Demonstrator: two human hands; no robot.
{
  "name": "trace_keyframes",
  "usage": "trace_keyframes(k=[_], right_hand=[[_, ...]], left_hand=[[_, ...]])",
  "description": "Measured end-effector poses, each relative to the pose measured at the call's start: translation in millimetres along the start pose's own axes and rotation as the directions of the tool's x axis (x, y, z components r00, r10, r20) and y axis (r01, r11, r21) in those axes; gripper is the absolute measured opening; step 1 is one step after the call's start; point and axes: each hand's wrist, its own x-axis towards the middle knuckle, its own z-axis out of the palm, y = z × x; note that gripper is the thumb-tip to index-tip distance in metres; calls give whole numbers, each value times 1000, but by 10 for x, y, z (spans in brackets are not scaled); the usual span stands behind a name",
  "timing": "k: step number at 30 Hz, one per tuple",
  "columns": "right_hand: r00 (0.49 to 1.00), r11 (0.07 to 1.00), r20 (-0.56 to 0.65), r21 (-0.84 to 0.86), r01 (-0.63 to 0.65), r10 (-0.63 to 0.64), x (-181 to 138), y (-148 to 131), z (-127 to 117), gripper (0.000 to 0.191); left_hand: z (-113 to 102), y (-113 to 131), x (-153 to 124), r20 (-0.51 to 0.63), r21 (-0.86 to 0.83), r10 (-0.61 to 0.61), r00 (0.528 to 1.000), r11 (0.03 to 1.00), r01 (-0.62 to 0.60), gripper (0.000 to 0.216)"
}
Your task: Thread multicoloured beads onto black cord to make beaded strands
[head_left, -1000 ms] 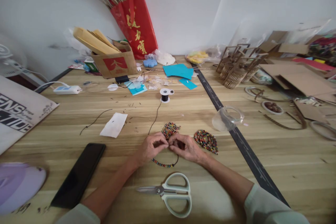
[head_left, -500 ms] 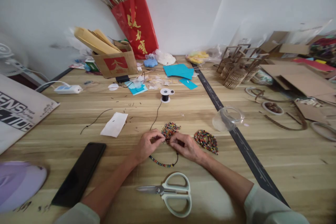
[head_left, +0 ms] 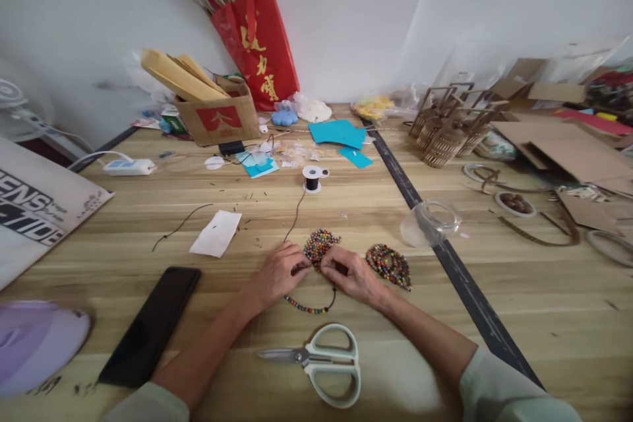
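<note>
My left hand (head_left: 281,275) is closed in a pinch on a black cord strung with small coloured beads (head_left: 305,309). The strung part hangs in a curve below both hands, with a dark knot at its right end. My right hand (head_left: 352,273) is pinched too, its fingertips just right of the left ones; what they hold is too small to make out. Directly beyond the fingertips lies a pile of loose multicoloured beads (head_left: 320,245). A white spool of black cord (head_left: 312,180) stands further back, its cord running to my left hand. A coiled bead strand (head_left: 390,266) rests beside my right hand.
Scissors (head_left: 329,364) with pale handles lie nearest me. A black phone (head_left: 151,326) and white paper (head_left: 215,234) are on the left. A clear jar (head_left: 430,224) lies right, near small woven baskets (head_left: 440,138). A cardboard box (head_left: 220,115) stands at the back.
My left hand has shifted very slightly, and a little less of the beaded cord shows beside it. My right hand stays almost in place.
</note>
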Motion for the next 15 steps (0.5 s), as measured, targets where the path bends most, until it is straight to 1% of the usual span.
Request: trace_keyframes(k=[5, 8, 11, 15], right_hand=[[1000, 1000, 4, 2, -22, 22, -4, 5, 6, 7], [1000, 1000, 11, 7, -25, 24, -2, 10, 8, 7], [1000, 1000, 15, 3, -25, 25, -1, 12, 9, 7], [999, 1000, 20, 7, -28, 28, -2, 9, 6, 7]], left_hand=[[6, 5, -2, 14, 82, 10, 1000, 997, -11, 5], [6, 11, -2, 21, 92, 16, 1000, 996, -18, 6], [10, 16, -2, 1, 63, 18, 1000, 998, -18, 8], [16, 26, 1, -43, -51, -12, 999, 999, 9, 9]])
